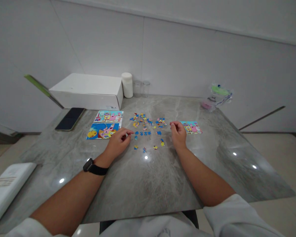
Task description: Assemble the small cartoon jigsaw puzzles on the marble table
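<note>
Small jigsaw pieces lie on the grey table between my two hands. Toward the back is a loose pile of mixed pieces (160, 122). In front of it, blue pieces (145, 133) form a short row, and a few yellow and blue pieces (155, 147) lie spread nearer to me. My left hand (117, 143) rests at the left of the row, index finger stretched toward it and thumb apart, over the edge of a cartoon picture sheet (103, 126). On the right, my right hand (179, 135) has its fingers pinched together beside a smaller cartoon picture card (193, 127); whatever is in the pinch is hidden.
A white box (86, 90), a white bottle (127, 85) and two clear jars (145, 89) stand at the back. A phone (70, 119) lies at left, a white device (11, 187) at the near left. A plastic bag (217, 97) sits at the back right corner.
</note>
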A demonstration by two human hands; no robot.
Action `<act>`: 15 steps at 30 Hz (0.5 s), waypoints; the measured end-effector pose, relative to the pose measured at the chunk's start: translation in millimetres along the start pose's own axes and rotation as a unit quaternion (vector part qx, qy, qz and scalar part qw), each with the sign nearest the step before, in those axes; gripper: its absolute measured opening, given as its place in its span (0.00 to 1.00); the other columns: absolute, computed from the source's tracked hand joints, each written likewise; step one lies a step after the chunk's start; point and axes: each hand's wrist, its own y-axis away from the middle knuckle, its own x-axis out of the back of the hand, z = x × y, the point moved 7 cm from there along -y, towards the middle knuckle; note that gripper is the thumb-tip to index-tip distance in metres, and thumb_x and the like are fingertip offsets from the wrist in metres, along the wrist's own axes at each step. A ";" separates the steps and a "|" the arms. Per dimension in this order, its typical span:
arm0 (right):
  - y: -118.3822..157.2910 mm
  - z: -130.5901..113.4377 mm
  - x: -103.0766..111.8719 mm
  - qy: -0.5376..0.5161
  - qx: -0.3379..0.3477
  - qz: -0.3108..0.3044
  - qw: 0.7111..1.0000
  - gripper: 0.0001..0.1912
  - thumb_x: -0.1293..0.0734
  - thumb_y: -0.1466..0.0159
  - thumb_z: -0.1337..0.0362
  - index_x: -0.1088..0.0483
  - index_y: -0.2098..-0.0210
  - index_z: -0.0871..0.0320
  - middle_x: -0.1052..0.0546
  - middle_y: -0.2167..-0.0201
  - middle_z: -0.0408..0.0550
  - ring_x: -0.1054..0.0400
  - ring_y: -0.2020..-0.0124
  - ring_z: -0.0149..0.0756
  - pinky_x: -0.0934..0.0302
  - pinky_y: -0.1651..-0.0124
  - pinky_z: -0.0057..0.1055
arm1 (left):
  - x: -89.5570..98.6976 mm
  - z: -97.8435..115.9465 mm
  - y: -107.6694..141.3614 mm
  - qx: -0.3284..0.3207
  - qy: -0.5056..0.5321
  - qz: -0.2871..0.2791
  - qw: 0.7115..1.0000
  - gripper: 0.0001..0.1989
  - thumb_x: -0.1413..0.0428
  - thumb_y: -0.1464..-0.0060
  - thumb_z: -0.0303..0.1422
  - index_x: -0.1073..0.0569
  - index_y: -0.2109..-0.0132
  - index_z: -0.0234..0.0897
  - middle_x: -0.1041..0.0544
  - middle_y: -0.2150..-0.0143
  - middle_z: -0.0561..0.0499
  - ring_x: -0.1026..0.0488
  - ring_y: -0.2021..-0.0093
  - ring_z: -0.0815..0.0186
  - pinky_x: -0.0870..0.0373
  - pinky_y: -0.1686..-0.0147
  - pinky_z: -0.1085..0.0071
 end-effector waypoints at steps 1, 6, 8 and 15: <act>0.4 0.5 -1.1 -0.002 0.001 -0.005 1.000 0.14 0.34 0.32 0.52 0.24 0.60 0.56 0.20 0.62 0.48 0.28 0.60 0.39 0.33 0.52 0.36 | 0.4 0.0 -0.1 0.000 0.001 0.001 1.000 0.10 0.45 0.35 0.33 0.19 0.54 0.40 0.22 0.60 0.50 0.29 0.67 0.66 0.32 0.63 0.67; 2.6 -0.7 -4.7 0.007 0.011 -0.026 1.000 0.13 0.34 0.33 0.52 0.24 0.61 0.55 0.21 0.63 0.48 0.28 0.60 0.40 0.33 0.53 0.37 | 6.7 0.3 -1.0 0.004 0.001 0.032 0.999 0.08 0.45 0.35 0.34 0.21 0.56 0.39 0.23 0.61 0.50 0.30 0.67 0.66 0.32 0.63 0.67; 2.8 -0.8 -4.8 0.012 0.011 -0.029 0.999 0.13 0.34 0.33 0.52 0.24 0.61 0.55 0.21 0.63 0.49 0.28 0.59 0.40 0.33 0.53 0.37 | 8.4 1.1 -1.3 0.005 0.000 0.039 0.999 0.07 0.45 0.36 0.33 0.22 0.57 0.38 0.24 0.62 0.51 0.30 0.67 0.66 0.33 0.63 0.67; 3.2 1.9 -4.8 0.003 0.015 -0.029 0.999 0.13 0.34 0.32 0.53 0.24 0.60 0.55 0.21 0.63 0.48 0.28 0.59 0.41 0.34 0.52 0.38 | 3.3 2.2 -0.6 0.005 -0.001 0.013 1.000 0.07 0.46 0.36 0.32 0.23 0.59 0.38 0.25 0.62 0.50 0.30 0.66 0.65 0.33 0.62 0.66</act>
